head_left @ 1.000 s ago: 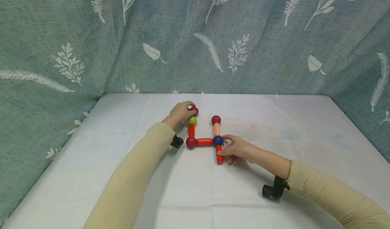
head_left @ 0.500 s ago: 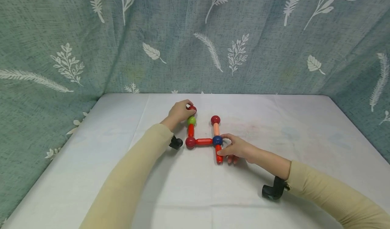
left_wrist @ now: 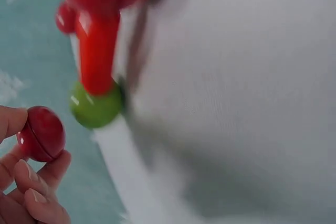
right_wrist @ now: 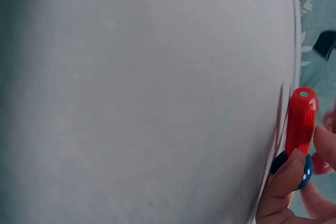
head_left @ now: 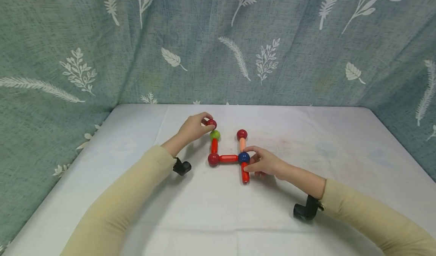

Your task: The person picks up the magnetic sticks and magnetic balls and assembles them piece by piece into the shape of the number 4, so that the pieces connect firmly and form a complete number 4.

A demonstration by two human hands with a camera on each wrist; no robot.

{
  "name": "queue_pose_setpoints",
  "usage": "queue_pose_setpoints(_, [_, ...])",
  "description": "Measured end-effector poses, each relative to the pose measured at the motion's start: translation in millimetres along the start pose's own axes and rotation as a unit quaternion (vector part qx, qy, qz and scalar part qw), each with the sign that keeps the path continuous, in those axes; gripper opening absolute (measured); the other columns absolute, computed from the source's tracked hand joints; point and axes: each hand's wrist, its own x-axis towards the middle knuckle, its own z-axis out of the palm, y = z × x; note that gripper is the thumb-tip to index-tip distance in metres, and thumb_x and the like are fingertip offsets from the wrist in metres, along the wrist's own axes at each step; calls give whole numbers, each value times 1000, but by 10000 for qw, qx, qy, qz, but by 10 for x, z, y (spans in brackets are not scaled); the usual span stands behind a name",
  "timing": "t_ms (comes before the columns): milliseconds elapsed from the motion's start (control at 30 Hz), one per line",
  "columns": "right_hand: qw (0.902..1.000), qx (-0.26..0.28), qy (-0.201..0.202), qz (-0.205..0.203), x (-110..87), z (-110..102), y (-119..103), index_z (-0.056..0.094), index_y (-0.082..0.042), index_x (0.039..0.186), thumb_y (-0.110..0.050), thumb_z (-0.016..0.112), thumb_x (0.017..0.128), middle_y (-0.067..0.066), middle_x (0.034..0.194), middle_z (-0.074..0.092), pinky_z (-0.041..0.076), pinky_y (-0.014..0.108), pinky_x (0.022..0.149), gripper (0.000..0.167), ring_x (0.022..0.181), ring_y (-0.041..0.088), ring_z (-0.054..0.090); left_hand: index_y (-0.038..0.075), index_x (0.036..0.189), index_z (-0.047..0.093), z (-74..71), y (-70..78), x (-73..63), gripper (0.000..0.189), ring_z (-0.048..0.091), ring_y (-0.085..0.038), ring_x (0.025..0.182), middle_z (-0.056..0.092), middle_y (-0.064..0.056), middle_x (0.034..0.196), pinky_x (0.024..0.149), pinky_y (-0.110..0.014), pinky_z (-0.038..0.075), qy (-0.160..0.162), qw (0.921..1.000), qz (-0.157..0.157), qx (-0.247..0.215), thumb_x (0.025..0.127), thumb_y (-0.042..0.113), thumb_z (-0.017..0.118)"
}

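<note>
A figure of magnetic rods and balls lies on the white cloth. Its left side is a green ball (head_left: 215,135), a red rod (head_left: 214,146) and a red corner ball (head_left: 213,159). Another red rod (head_left: 228,158) joins that corner to a blue ball (head_left: 243,157), from which a peach rod (head_left: 242,144) and a near red rod (head_left: 245,174) extend. My left hand (head_left: 193,128) pinches a loose red ball (left_wrist: 42,134), which is apart from the green ball in the left wrist view. My right hand (head_left: 267,163) grips the figure at the blue ball and near red rod.
A second red ball (head_left: 242,134) caps the peach rod. White cloth (head_left: 204,210) covers the table, and a green leaf-print curtain (head_left: 204,40) hangs behind and at the sides. Each wrist carries a black camera mount (head_left: 305,210).
My left hand and forearm have shifted left, carrying the red ball slightly left above the green ball. My right index finger has moved a little; the figure stays nearly in place.
</note>
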Motion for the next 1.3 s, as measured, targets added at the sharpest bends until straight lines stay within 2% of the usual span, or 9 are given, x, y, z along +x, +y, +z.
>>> queue_pose_setpoints(200, [9993,-270,126,-216,49,-27,-23,52,-15,126,-17,65,85,9,93,52,41,24,53,44,61,17,52,18,117,55,18,206,-316,31,56,-19,86,61,-6,110,70,-32,46,-218,9981,583,27,88,31,59])
queue_pose_setpoints(433, [9990,-259,137,-351,97,-37,-46,56,-11,122,-14,63,86,8,91,49,42,23,52,37,59,17,50,16,115,57,145,402,-668,31,57,-15,81,64,-6,103,68,-26,47,-410,9903,1324,121,86,26,62])
queue_pose_setpoints(533, [9991,-257,167,-299,106,-48,-46,57,-11,122,-13,63,85,8,93,50,42,23,53,38,60,17,50,15,112,59,217,441,-797,29,56,-14,80,65,-3,98,66,-24,46,-502,9875,1488,109,84,24,65])
queue_pose_setpoints(700, [9993,-251,136,-238,129,-71,-45,57,-10,123,-13,64,85,9,94,52,41,23,53,39,60,17,50,15,110,60,354,423,-972,29,58,-15,84,65,1,94,69,-25,47,-908,9837,1551,-96,82,21,68])
queue_pose_setpoints(833, [9993,-283,93,-247,146,-93,-42,58,-10,122,-14,64,84,10,99,53,41,23,53,39,59,16,50,16,110,61,454,382,-1073,30,57,-13,81,65,3,92,68,-25,46,-1182,9795,1630,-104,81,21,69])
queue_pose_setpoints(967, [9991,-334,54,-247,153,-121,-46,59,-10,122,-14,65,84,10,100,54,41,23,53,39,59,16,51,18,107,61,543,341,-1121,29,55,-11,79,63,6,90,65,-23,46,-1317,9769,1679,-104,80,21,70])
queue_pose_setpoints(1200, [9993,-316,-9,-199,171,-134,-38,59,-10,122,-13,65,84,8,96,54,40,22,52,39,58,14,50,17,107,62,654,328,-1159,30,52,-9,88,60,8,95,78,-22,45,-1652,9643,2063,152,79,20,71])
queue_pose_setpoints(1300, [9993,-295,-11,-211,169,-130,-39,59,-10,122,-13,65,84,8,95,54,39,22,52,39,58,14,49,16,110,62,678,353,-1161,33,51,-8,90,61,7,100,80,-22,45,-1791,9603,2122,271,79,20,72])
